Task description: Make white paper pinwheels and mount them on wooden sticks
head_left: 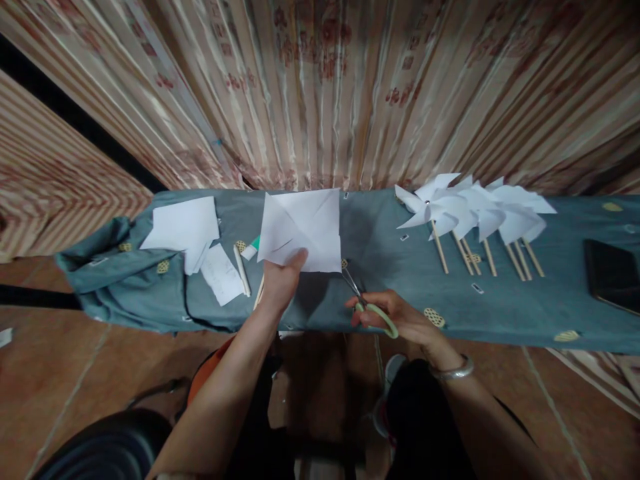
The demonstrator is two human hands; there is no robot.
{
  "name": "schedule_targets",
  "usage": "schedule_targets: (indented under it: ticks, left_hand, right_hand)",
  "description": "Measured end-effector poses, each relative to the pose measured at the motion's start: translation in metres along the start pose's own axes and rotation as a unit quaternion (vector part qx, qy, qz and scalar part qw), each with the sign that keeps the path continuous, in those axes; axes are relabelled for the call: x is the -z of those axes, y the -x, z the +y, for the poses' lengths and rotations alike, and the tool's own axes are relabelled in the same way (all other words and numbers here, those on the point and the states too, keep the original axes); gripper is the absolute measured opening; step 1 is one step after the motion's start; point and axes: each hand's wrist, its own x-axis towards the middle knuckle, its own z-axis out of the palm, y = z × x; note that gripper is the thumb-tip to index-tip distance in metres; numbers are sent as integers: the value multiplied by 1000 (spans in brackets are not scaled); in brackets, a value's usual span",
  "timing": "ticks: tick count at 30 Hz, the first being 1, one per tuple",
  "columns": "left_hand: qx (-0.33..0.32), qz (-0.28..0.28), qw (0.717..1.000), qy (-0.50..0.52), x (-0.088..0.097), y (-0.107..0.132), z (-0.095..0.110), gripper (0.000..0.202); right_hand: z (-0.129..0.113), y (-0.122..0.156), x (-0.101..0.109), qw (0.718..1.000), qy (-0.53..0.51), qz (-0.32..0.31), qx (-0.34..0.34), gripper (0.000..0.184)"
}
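- At right: stick-mounted white paper pinwheels (465, 219), apparently finished.
- Finger-clamped in left hand (281, 281): creased white paper square (303, 223), seemingly unassembled.
- Finger-gripped in right hand (403, 313): green-handled metal scissors (381, 312).

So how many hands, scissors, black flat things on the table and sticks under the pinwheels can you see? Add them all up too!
Hands: 2 (left hand, right hand)
Scissors: 1 pair
Black flat thing: 1
Sticks showing under the pinwheels: 7
Total: 11
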Motion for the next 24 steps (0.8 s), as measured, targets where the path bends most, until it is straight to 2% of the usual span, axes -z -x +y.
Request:
schedule_targets:
  ticks: [5, 13, 24]
  left_hand:
    - [14, -32, 999, -35, -6, 5, 2, 35]
    - [10, -62, 997, -34, -10, 11, 2, 41]
    - [0, -61, 998, -20, -10, 11, 3, 42]
  right_hand:
    - [0, -3, -1, 1000, -3, 2, -7, 67]
    - [0, -4, 0, 1000, -5, -3, 5, 59]
    - [-4, -4, -1, 1000, -17, -13, 1, 60]
